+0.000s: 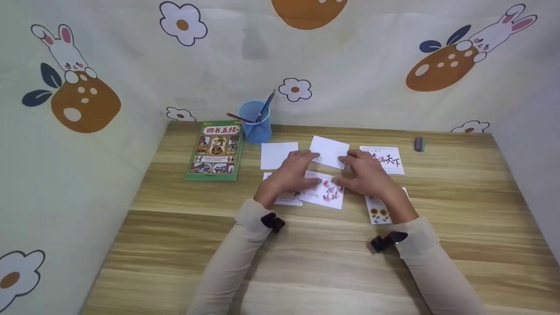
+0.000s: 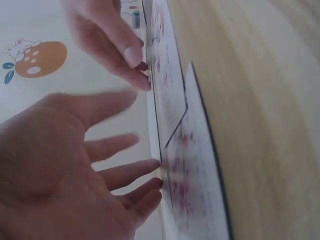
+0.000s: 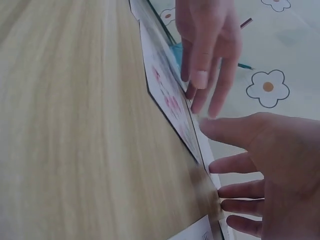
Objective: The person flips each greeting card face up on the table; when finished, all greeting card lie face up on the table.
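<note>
My left hand (image 1: 294, 171) and right hand (image 1: 366, 174) reach in from both sides of a blank white card (image 1: 330, 152). Fingertips of each lie at that card's left and right edges, fingers fairly straight. Below it, a printed card with pink flowers (image 1: 331, 193) lies beneath the thumbs; whether the thumbs touch it I cannot tell. It overlaps another printed card (image 1: 288, 201), partly hidden by the left hand. In the left wrist view the left hand (image 2: 75, 165) has its fingers spread; the right hand (image 3: 285, 170) looks similar in its own wrist view.
Another blank card (image 1: 274, 155) lies left. A card with large dark lettering (image 1: 389, 161) and a sunflower card (image 1: 379, 214) lie right, partly covered by the right arm. A green-edged book (image 1: 216, 151), blue pen cup (image 1: 257, 129) and small dark block (image 1: 419, 144) stand toward the back.
</note>
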Action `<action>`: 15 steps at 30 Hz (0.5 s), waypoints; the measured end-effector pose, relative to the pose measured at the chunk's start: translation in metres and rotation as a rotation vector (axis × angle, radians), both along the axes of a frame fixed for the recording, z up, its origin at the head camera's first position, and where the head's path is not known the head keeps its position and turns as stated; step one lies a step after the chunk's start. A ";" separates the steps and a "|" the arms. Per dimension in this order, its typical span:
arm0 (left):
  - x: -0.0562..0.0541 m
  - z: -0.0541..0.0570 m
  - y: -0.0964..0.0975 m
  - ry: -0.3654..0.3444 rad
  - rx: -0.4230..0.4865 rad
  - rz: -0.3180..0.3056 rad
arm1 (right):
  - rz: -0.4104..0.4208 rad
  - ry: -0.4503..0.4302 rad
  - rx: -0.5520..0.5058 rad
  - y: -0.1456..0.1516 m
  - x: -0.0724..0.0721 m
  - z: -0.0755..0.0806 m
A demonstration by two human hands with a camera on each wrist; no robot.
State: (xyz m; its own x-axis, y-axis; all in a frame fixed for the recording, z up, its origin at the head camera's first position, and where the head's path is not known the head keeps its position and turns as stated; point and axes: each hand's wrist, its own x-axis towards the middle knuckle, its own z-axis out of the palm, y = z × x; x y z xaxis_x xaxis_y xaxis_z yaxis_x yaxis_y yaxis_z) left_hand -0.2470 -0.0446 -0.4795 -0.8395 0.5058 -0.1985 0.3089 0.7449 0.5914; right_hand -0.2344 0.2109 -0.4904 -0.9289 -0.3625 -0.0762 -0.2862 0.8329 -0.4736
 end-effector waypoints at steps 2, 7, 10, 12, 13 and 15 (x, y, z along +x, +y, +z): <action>-0.001 0.001 -0.001 -0.015 -0.048 -0.022 | 0.001 -0.039 0.006 0.001 0.001 0.002; -0.001 -0.001 0.003 0.019 -0.116 -0.009 | 0.024 -0.085 0.014 0.004 0.001 0.004; 0.001 -0.004 0.006 0.060 -0.125 0.011 | 0.042 -0.124 0.033 0.004 0.002 0.005; 0.003 -0.005 0.007 0.087 -0.128 0.012 | 0.053 -0.136 0.045 0.004 0.004 0.006; 0.004 -0.005 0.008 0.097 -0.130 0.008 | 0.052 -0.137 0.044 0.003 0.005 0.006; 0.006 -0.004 0.008 0.090 -0.127 -0.007 | 0.043 -0.114 0.031 0.001 0.006 0.005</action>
State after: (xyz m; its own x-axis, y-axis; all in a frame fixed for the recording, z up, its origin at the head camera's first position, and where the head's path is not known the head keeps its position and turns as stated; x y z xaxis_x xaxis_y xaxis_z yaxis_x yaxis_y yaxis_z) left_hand -0.2412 -0.0369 -0.4833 -0.8535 0.4869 -0.1855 0.3616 0.8099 0.4619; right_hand -0.2287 0.2121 -0.4852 -0.8973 -0.3974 -0.1923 -0.2674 0.8359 -0.4794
